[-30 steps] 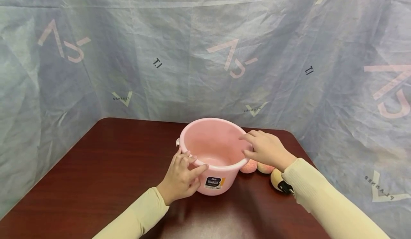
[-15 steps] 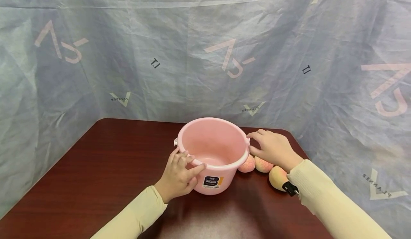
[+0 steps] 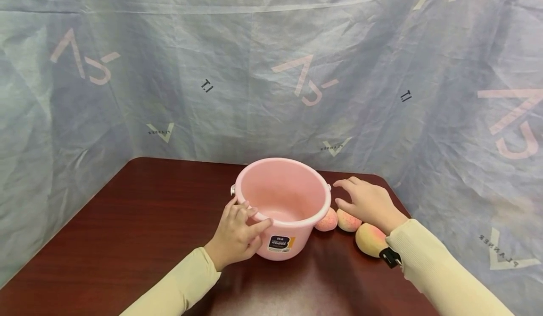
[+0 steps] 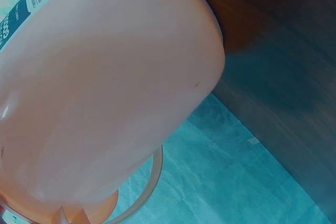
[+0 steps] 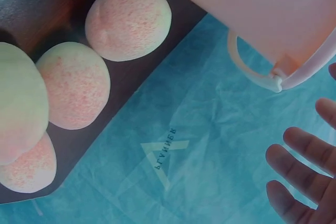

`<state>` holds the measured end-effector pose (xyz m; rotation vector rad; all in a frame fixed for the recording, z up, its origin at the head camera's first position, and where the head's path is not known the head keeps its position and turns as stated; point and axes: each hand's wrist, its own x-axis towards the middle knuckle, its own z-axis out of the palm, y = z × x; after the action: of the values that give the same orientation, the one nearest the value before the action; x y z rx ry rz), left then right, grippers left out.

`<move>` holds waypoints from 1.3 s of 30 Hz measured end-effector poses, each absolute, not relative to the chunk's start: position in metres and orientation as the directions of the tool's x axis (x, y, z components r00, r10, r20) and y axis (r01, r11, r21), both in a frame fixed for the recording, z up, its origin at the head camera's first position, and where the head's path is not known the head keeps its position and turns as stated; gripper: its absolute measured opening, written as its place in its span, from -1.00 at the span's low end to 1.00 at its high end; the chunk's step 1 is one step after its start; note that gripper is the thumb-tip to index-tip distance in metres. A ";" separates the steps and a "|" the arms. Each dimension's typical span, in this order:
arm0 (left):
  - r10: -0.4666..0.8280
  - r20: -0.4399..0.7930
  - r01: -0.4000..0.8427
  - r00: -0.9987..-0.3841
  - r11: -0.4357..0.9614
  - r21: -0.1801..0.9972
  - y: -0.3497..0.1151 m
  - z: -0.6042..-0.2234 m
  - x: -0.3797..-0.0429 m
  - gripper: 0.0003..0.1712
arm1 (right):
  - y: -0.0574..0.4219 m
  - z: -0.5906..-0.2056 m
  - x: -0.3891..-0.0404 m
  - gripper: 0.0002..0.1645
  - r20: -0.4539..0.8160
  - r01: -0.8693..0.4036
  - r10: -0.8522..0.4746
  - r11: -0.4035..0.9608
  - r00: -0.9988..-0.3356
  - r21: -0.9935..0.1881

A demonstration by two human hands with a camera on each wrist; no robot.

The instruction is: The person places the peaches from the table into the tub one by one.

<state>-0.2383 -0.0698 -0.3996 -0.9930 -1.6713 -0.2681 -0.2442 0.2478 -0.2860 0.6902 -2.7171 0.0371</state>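
Observation:
A pink plastic bucket [image 3: 282, 188] with a dark label on its front stands upright on the table. My left hand [image 3: 237, 233] holds its near-left rim, with the fingers bent over the edge and the thumb along the front. In the left wrist view the bucket's side [image 4: 105, 87] fills most of the frame. My right hand [image 3: 366, 200] hovers just right of the bucket, apart from it and holding nothing. Its fingers [image 5: 307, 171] are spread in the right wrist view, near the bucket's white handle [image 5: 247, 72]. Below this hand lie peaches [image 3: 349, 220].
Several peaches sit close together in the right wrist view, one peach [image 5: 128, 20] nearest the bucket. A yellowish peach [image 3: 370, 240] lies by the right sleeve. The dark red wooden table [image 3: 127, 221] meets grey printed cloth [image 3: 254, 80] at the back and sides.
My right hand has let go of the bucket's right rim and moved right, away from it. The left hand stays on the rim, and the bucket remains about where it was.

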 end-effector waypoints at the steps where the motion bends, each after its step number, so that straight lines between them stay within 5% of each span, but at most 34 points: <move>1: 0.470 0.882 0.722 -0.027 0.620 -0.308 -0.070 -0.399 -0.238 -0.66 | 0.249 -0.286 -0.244 -0.58 0.321 -0.464 -0.455 0.884 -0.830 0.054; 39: 0.452 0.891 0.726 -0.032 0.624 -0.290 -0.068 -0.401 -0.238 -0.67 | 0.282 -0.308 -0.241 -0.58 0.239 -0.392 -0.375 0.919 -0.896 -0.029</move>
<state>-0.2376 -0.0684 -0.4007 -0.9812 -1.6704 -0.2896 -0.2406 0.2825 -0.3075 0.5775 -2.8512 0.1115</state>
